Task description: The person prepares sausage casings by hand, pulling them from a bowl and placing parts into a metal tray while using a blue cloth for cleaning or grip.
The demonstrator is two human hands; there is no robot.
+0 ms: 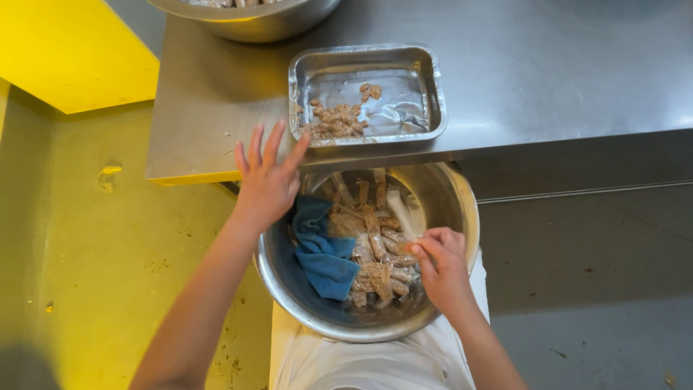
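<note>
Head view, looking straight down. Right hand [442, 266] pinches a pale stick [401, 214] between thumb and fingers, its tip down among brown, flour-dusted strips [375, 245] in a large steel bowl [462, 209]. Left hand [267, 180] open, fingers spread, hovering over the bowl's left rim, fingertips close to the corner of a rectangular steel tray [364, 94]. A blue cloth [323, 249] lies crumpled in the bowl, touching the strips. The bowl sits below the edge of the steel table [563, 65], against the person's white garment [361, 361]. The tray sits at the table's front edge, a small heap of coated pieces [336, 119] in its near-left corner (the rest bare metal). A second bowl [249, 18] is cut off at the top. No packages or labels visible. Yellow floor [86, 238] lies open to the left; bare tabletop right.
</note>
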